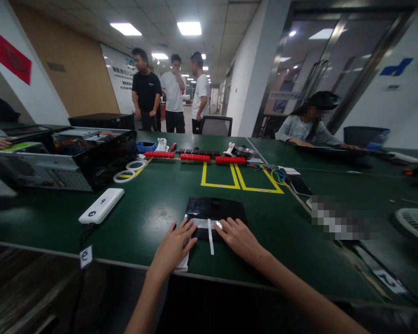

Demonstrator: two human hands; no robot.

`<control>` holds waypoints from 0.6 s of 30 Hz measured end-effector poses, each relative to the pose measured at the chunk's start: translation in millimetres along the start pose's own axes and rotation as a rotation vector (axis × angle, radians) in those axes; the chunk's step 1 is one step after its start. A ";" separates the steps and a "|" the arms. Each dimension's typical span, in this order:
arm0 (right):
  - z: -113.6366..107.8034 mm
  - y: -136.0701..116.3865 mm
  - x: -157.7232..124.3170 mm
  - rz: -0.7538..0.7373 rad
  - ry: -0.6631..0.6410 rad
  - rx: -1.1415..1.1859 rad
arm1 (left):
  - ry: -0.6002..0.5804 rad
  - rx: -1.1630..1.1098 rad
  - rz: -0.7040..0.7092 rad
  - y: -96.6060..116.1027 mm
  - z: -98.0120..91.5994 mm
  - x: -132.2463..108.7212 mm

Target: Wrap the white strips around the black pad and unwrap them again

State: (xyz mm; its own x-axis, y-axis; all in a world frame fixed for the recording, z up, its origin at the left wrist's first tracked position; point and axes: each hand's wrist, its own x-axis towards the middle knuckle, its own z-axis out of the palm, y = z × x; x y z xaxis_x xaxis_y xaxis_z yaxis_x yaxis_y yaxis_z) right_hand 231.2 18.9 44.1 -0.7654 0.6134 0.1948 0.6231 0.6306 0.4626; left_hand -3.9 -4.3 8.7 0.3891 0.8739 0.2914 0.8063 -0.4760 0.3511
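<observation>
"One black panel point(226, 206) on the green tabletop point(153, 199), lower centre of the frame. Heavy?"

"Light, I'd guess, stiff, probably slippery with that gloss. I'd grip its bare side edges, clear of the white strip point(211, 239)."

"And the fingers point(188, 229)?"

"Left hand point(176, 241): spread, resting at the panel's left edge. Right hand point(242, 239): bent, bunched close at the right end of the silvery band point(200, 223); pinching or not, I can't tell. Both arms point(299, 283) slant up from the bottom."
</observation>
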 end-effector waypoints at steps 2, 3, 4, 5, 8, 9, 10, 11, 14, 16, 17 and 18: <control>0.4 -0.4 -0.9 -0.002 0.001 -0.006 | -0.004 0.005 -0.003 -1.4 1.5 0.2; 0.7 -0.6 -1.2 -0.001 0.002 -0.008 | -0.007 0.005 -0.005 -2.1 2.3 0.3; 1.0 -0.8 -1.4 -0.002 0.000 -0.009 | -0.008 0.004 -0.006 -2.7 3.0 0.4; 1.3 -1.0 -1.5 -0.003 -0.002 -0.010 | -0.006 0.001 -0.008 -3.2 3.6 0.5; 2.6 -1.2 -1.7 -0.011 -0.002 -0.010 | 0.004 -0.009 -0.017 -3.2 4.7 1.0; 3.1 -1.1 -1.7 -0.014 0.002 -0.010 | 0.007 -0.009 -0.022 -3.0 5.2 1.2; 3.6 -0.9 -1.8 -0.021 0.008 -0.010 | 0.010 -0.008 -0.027 -2.9 5.7 1.4; 4.2 -0.6 -1.9 -0.026 0.015 -0.010 | 0.014 -0.007 -0.033 -2.9 6.3 1.7; 6.0 0.7 -2.0 -0.042 0.031 -0.004 | 0.033 -0.017 -0.050 -3.9 8.9 2.2; 7.3 1.0 -1.3 -0.050 0.040 0.003 | 0.048 -0.037 -0.058 -5.3 10.5 2.4; 7.8 0.8 -0.7 -0.055 0.045 0.008 | 0.052 -0.047 -0.061 -6.2 11.1 2.5; 8.2 0.3 0.2 -0.061 0.050 0.013 | 0.053 -0.054 -0.064 -7.1 11.5 2.6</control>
State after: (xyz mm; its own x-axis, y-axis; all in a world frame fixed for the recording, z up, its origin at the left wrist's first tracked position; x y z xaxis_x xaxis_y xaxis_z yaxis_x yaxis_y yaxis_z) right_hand 232.5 23.2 37.2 -0.8089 0.5494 0.2092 0.5767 0.6725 0.4639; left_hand -3.4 2.5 -3.3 0.3122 0.8969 0.3132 0.8031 -0.4253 0.4174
